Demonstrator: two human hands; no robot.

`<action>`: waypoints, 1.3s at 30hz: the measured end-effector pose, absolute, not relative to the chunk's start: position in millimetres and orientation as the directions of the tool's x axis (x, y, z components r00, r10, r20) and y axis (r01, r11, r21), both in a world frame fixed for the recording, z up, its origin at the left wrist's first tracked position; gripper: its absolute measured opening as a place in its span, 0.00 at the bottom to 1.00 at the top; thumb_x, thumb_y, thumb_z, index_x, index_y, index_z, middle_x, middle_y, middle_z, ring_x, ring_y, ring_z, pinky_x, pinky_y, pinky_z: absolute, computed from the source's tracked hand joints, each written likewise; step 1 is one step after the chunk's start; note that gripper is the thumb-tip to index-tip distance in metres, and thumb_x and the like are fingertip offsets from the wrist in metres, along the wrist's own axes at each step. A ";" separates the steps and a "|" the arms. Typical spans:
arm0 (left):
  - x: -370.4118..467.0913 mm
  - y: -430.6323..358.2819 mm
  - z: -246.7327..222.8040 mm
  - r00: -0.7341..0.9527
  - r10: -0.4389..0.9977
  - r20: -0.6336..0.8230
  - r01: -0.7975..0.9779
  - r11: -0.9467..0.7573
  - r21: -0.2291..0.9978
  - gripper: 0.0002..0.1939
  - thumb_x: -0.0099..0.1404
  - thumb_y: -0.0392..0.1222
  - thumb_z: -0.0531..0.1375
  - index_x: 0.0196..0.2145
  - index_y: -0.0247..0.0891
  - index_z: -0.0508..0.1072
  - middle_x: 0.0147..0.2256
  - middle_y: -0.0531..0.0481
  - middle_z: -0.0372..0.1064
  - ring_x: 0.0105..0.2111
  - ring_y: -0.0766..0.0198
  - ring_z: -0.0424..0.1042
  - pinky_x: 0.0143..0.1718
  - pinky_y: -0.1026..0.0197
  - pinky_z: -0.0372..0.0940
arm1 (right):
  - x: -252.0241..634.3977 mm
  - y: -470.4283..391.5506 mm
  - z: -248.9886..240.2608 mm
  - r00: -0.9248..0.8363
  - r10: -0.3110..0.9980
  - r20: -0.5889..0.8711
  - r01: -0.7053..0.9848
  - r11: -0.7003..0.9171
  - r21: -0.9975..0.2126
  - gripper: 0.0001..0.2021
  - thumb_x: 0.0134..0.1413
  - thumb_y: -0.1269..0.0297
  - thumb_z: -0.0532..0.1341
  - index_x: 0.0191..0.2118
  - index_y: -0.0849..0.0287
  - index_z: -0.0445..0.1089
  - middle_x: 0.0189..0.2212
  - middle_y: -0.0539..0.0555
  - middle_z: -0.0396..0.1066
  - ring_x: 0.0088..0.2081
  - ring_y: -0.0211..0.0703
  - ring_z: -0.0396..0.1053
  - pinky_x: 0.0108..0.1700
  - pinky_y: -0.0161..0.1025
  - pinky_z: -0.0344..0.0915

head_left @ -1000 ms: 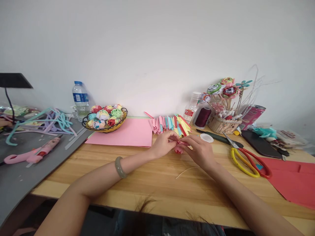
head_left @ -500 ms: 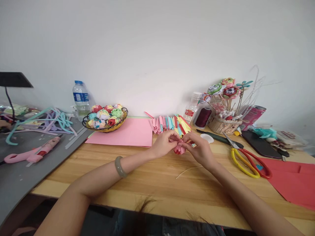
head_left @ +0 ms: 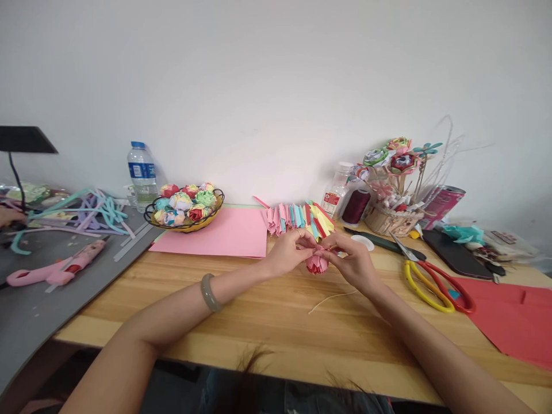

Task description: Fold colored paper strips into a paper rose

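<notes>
Between my hands is a pink and red paper flower (head_left: 317, 264), held just above the table with its petals hanging down. My left hand (head_left: 291, 253) pinches its top from the left. From the right, the thumb and fingers of my right hand (head_left: 351, 261) close on the same spot. My fingertips hide the exact point of grip. A pale string (head_left: 330, 297) lies on the wood below my right hand. Just behind my hands stands a row of folded paper strips (head_left: 287, 218) in pink, blue, yellow and red.
A basket of paper flowers (head_left: 185, 227) rests on pink paper (head_left: 241, 236). Scissors (head_left: 429, 287), red paper (head_left: 517, 322), a phone (head_left: 457, 253) and a thread spool (head_left: 356, 208) are on the right. A pink glue gun (head_left: 60, 270) lies left; another person's hand (head_left: 11, 217) shows at the edge.
The paper flower has turned slightly and shifted a little right between my fingers. Both my hands keep their pinch almost in place. The other person's hand at far left has come further into view.
</notes>
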State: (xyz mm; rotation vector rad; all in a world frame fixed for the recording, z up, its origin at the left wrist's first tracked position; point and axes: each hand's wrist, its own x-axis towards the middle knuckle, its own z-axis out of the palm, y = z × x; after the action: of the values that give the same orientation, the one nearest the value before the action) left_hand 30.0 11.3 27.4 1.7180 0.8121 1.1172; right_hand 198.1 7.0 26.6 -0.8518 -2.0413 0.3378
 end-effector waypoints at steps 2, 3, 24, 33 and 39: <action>29.3 11.7 27.4 0.378 0.860 0.344 0.055 -0.392 0.919 0.05 0.52 0.33 0.59 0.28 0.33 0.65 0.29 0.50 0.68 0.33 0.67 0.69 0.36 0.63 0.63 | 198.7 7.2 26.5 -0.400 0.671 0.624 0.435 0.739 -0.515 0.05 0.50 0.63 0.60 0.28 0.57 0.66 0.25 0.51 0.68 0.28 0.38 0.63 0.28 0.35 0.60; 28.8 11.9 27.6 0.383 0.855 0.350 0.058 -0.401 0.914 0.05 0.52 0.34 0.59 0.27 0.33 0.65 0.29 0.50 0.68 0.33 0.67 0.69 0.36 0.63 0.63 | 198.9 7.1 26.5 -0.408 0.667 0.624 0.429 0.743 -0.513 0.05 0.50 0.63 0.60 0.28 0.57 0.66 0.25 0.51 0.68 0.28 0.38 0.64 0.29 0.35 0.61; 21.0 25.4 28.0 0.476 0.870 0.133 -0.047 -0.126 0.991 0.15 0.44 0.45 0.66 0.26 0.30 0.70 0.25 0.51 0.67 0.26 0.71 0.65 0.30 0.65 0.61 | 202.0 10.2 36.7 -0.437 0.874 0.213 0.308 0.368 -0.877 0.13 0.45 0.54 0.61 0.31 0.61 0.67 0.28 0.52 0.67 0.30 0.38 0.64 0.32 0.36 0.62; 17.8 32.0 21.4 0.528 0.846 0.075 0.025 -0.104 0.994 0.13 0.45 0.41 0.65 0.27 0.30 0.71 0.26 0.51 0.67 0.27 0.71 0.65 0.32 0.65 0.60 | 197.9 12.3 29.4 -0.419 0.897 0.142 0.292 0.281 -0.914 0.16 0.39 0.52 0.64 0.28 0.62 0.65 0.26 0.52 0.68 0.28 0.38 0.66 0.32 0.38 0.63; 17.3 32.2 20.2 0.545 0.835 0.068 0.038 -0.105 0.994 0.11 0.47 0.39 0.64 0.26 0.30 0.70 0.25 0.52 0.66 0.26 0.72 0.65 0.32 0.64 0.60 | 195.3 12.5 26.0 -0.422 0.898 0.123 0.303 0.267 -0.915 0.16 0.40 0.53 0.63 0.27 0.61 0.64 0.24 0.51 0.68 0.26 0.36 0.65 0.30 0.36 0.63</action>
State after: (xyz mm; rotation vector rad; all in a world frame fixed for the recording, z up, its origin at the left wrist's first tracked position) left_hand 17.3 32.2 20.2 1.5406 0.7735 0.8015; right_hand 195.3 12.5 26.0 -1.0857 -1.8746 1.1424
